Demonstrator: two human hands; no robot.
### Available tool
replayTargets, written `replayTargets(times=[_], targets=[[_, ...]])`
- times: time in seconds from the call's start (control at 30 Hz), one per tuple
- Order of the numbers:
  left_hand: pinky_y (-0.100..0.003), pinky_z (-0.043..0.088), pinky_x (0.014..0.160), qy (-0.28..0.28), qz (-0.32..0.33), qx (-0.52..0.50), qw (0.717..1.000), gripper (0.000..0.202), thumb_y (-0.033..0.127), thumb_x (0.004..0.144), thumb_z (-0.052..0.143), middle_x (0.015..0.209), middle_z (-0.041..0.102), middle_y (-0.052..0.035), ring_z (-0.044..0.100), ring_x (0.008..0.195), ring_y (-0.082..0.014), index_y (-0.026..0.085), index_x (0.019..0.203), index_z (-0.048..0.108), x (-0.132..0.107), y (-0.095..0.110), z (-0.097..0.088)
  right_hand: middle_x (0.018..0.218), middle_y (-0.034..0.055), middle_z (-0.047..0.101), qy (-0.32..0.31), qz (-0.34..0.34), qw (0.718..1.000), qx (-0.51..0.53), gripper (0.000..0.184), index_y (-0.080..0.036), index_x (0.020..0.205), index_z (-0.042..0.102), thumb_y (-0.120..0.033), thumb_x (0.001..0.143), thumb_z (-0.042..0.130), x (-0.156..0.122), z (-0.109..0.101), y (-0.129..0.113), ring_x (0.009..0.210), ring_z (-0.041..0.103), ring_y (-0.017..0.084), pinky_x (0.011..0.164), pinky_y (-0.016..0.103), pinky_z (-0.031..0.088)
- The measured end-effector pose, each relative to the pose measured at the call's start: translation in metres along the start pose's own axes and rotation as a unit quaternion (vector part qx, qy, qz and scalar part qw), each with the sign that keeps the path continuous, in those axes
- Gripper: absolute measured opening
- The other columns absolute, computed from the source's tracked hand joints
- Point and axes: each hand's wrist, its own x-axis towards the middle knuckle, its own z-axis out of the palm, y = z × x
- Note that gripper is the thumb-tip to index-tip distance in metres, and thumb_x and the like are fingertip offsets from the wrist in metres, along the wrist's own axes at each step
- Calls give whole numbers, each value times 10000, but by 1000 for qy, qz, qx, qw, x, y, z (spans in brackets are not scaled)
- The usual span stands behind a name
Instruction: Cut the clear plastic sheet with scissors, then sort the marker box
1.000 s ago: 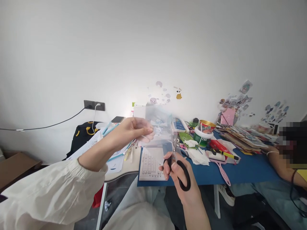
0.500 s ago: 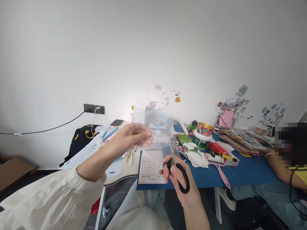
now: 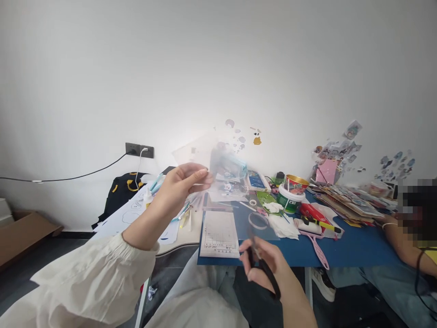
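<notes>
Pinched between the thumb and fingers of my left hand (image 3: pixel 186 182) is a clear plastic sheet (image 3: pixel 196 148), held up above the table and tilted. It is see-through, so its outline is hard to follow. Lower and to the right, my right hand (image 3: pixel 268 259) is wrapped round black-handled scissors (image 3: pixel 271 278). Their blades point up and away and are blurred by motion, apart from the sheet. Below the sheet, a printed form (image 3: pixel 219 234) with a grid lies near the table's front edge. A roll of clear tape (image 3: pixel 258 221) sits beyond the scissors.
Across the blue table (image 3: pixel 362 248) stand a white-and-green tub (image 3: pixel 290 200), a green tray (image 3: pixel 266 200), crumpled tissue (image 3: pixel 284 226), a pink lint roller (image 3: pixel 317 248) and a stack of papers (image 3: pixel 348 200). A person's arm (image 3: pixel 404 241) rests at the right. Pens and drawings (image 3: pixel 126 218) lie left.
My right hand has moved down and right with the scissors, away from the sheet. My left hand has risen slightly, and the sheet now tilts up to the left.
</notes>
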Motion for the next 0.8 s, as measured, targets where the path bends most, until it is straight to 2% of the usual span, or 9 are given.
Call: replayTargets(times=[0.03,0.1,0.17,0.2,0.33,0.47,0.6,0.73,0.8], targets=[[-206,559,650,8,9,-14,1000,186,278,680,778,734,722,-44,683,676,-128,152,782,686,1,0,0,640,-3,583,83,-65,994,-2,323,-222,979,629,-367,712,736,-5,-8,9,615,544,162,629,314,453],[-206,559,676,17,19,-41,999,186,282,691,772,732,721,-34,686,700,-125,151,788,683,1,-1,1,646,-36,587,290,-174,941,15,243,-283,968,593,-358,757,689,-13,-22,29,619,554,159,731,358,481],[-203,557,689,23,22,-67,997,192,282,691,772,735,721,-28,689,726,-125,150,798,682,1,-4,5,815,-18,643,441,-173,880,3,269,-298,950,551,-302,735,712,-14,-29,48,700,579,168,740,358,487],[-202,556,692,26,21,-82,996,200,280,683,778,738,722,-26,690,727,-124,150,800,680,1,-6,7,889,-6,653,465,-143,874,9,285,-297,942,534,-301,726,719,-12,-29,55,746,587,178,739,362,489],[-208,554,693,65,8,-144,987,242,263,629,814,726,722,-26,692,692,-121,140,777,667,0,-19,13,954,46,657,368,-22,925,86,269,-297,859,522,-332,703,739,4,-18,68,785,597,227,729,419,499],[-195,556,691,125,7,-214,969,236,213,643,805,767,729,-32,697,710,-118,138,808,654,-2,-39,8,707,-8,604,303,-57,941,140,197,-312,824,544,-401,741,698,18,-21,61,749,603,209,782,419,491],[-175,553,665,204,-7,-305,930,146,135,703,750,746,718,-8,685,677,-98,144,800,641,-7,-64,6,760,14,677,245,-70,957,140,395,-261,771,507,-623,690,645,26,-37,54,746,648,222,780,449,494],[-190,558,690,259,-33,-349,900,80,109,779,672,749,709,3,687,705,-105,164,818,630,-12,-91,9,650,-13,650,274,-34,961,23,389,-228,749,506,-377,578,821,39,-49,40,689,647,199,768,397,494],[-199,559,721,277,-57,-359,889,78,128,797,661,791,714,-7,693,745,-114,169,857,633,-16,-105,10,605,-35,596,280,-15,959,-41,384,-208,752,529,-343,557,831,53,-61,23,632,622,183,707,371,496]])
